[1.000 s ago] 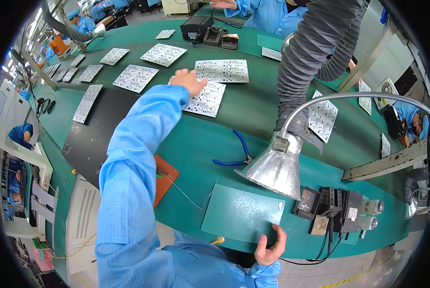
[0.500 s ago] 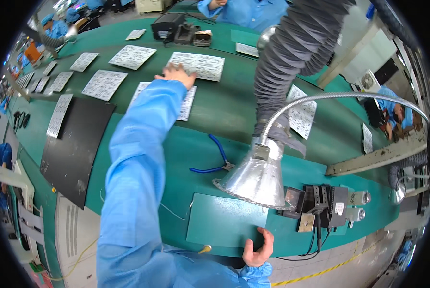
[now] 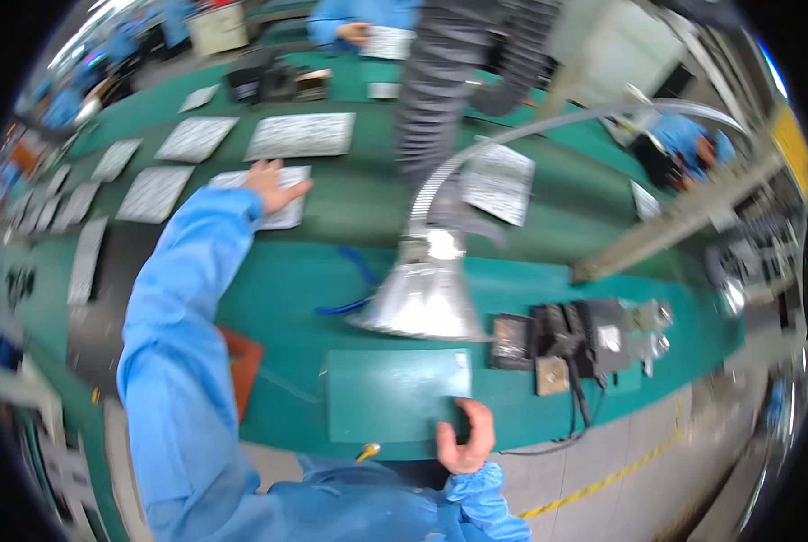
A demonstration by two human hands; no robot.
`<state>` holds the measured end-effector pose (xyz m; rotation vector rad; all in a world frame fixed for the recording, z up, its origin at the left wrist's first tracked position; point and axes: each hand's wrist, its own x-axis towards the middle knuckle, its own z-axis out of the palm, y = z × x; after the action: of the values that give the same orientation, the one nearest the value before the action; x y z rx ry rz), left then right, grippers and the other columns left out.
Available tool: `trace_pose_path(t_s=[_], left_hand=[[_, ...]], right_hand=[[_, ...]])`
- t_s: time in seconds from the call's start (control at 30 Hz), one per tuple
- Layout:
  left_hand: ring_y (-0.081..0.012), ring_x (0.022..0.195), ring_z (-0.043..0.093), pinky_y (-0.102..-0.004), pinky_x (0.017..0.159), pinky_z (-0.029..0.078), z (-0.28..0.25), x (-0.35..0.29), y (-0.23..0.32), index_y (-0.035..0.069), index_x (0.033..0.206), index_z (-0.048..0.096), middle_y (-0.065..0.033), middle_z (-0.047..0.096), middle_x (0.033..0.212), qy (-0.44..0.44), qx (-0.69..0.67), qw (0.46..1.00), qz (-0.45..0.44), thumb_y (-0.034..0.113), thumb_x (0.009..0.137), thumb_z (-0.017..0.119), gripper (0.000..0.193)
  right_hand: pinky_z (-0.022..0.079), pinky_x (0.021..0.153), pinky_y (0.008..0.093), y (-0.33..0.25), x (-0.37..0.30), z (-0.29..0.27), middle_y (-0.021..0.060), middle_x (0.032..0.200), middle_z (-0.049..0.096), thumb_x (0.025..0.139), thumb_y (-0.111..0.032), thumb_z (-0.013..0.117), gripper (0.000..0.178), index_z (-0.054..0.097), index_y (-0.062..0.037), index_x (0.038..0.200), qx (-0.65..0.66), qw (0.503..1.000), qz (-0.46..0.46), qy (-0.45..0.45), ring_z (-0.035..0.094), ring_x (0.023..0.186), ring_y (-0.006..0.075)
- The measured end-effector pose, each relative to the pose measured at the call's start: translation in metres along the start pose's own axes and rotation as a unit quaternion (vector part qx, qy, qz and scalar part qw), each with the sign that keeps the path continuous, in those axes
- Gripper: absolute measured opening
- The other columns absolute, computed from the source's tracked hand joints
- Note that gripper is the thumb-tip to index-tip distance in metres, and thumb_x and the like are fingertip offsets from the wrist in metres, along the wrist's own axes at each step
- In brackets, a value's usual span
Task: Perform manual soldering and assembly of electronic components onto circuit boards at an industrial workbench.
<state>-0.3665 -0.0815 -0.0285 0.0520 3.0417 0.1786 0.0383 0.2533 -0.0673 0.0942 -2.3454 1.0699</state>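
Since half a second before, the left hand (image 3: 278,187) had shifted from the far edge of one white rectangular circuit board (image 3: 287,213) toward its right half, and a co-worker's hand (image 3: 355,33) across the green table (image 3: 282,294) had come to hold one white flat panel (image 3: 389,42). The left arm reached well forward, palm down, fingers spread; blur made contact with the board hard to confirm. The right hand (image 3: 467,439) curved wide, holding nothing, at the near right corner of one green rectangular mat (image 3: 399,397). Beyond the mat were one silver metal cone hood (image 3: 427,298) and one pair of blue-handled pliers (image 3: 357,264).
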Motion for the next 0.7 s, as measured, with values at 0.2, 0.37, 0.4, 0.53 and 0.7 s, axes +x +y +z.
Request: trace_pose_path(t_s=[0.2,0.37,0.4,0.53,0.7], left_hand=[[-0.0414,0.132,0.030,-0.0441,0.108,0.028,-0.076,-0.057,-0.073,0.005,0.140,0.035,-0.0272,0.022,0.146,0.003,0.002,0.992,-0.127,0.064,0.079,0.049,0.087],[-0.0394,0.118,0.045,-0.0483,0.098,0.039,-0.037,-0.143,-0.253,0.004,0.123,0.050,-0.0215,0.040,0.132,0.135,0.026,0.938,-0.319,0.047,0.078,0.059,0.063],[-0.0414,0.119,0.042,-0.0495,0.098,0.039,-0.026,-0.157,-0.273,0.005,0.126,0.046,-0.0212,0.039,0.131,0.137,0.029,0.918,-0.372,0.042,0.079,0.061,0.061],[-0.0449,0.117,0.044,-0.0499,0.095,0.041,0.032,-0.178,-0.368,0.007,0.130,0.042,-0.0255,0.034,0.135,0.198,0.066,0.858,-0.469,0.038,0.081,0.062,0.061],[-0.0455,0.115,0.047,-0.0517,0.093,0.043,0.038,-0.180,-0.402,0.014,0.136,0.037,-0.0243,0.026,0.143,0.262,0.052,0.831,-0.488,0.033,0.087,0.055,0.055]], right_hand=[[0.040,0.093,0.0374,0.004,-0.017,-0.006,0.0174,0.107,0.057,0.077,-0.005,0.058,0.042,0.050,0.0074,0.117,0.007,0.998,0.059,-0.007,0.054,0.100,0.0286],[0.038,0.096,0.0377,0.002,-0.018,0.004,0.0170,0.112,0.055,0.080,-0.002,0.055,0.043,0.047,0.0071,0.121,0.006,0.999,0.038,-0.034,0.052,0.104,0.0288],[0.038,0.096,0.0378,0.002,-0.018,0.003,0.0171,0.113,0.055,0.081,-0.002,0.055,0.042,0.047,0.0072,0.121,-0.008,0.998,0.042,-0.041,0.052,0.105,0.0289],[0.037,0.096,0.0381,0.005,-0.017,0.002,0.0177,0.113,0.054,0.082,-0.003,0.055,0.040,0.047,0.0074,0.120,-0.026,0.998,0.037,-0.041,0.052,0.106,0.0294],[0.038,0.095,0.0386,0.004,-0.014,0.002,0.0184,0.112,0.055,0.082,-0.003,0.054,0.040,0.046,0.0079,0.119,-0.094,0.993,0.021,-0.063,0.052,0.104,0.0298]])
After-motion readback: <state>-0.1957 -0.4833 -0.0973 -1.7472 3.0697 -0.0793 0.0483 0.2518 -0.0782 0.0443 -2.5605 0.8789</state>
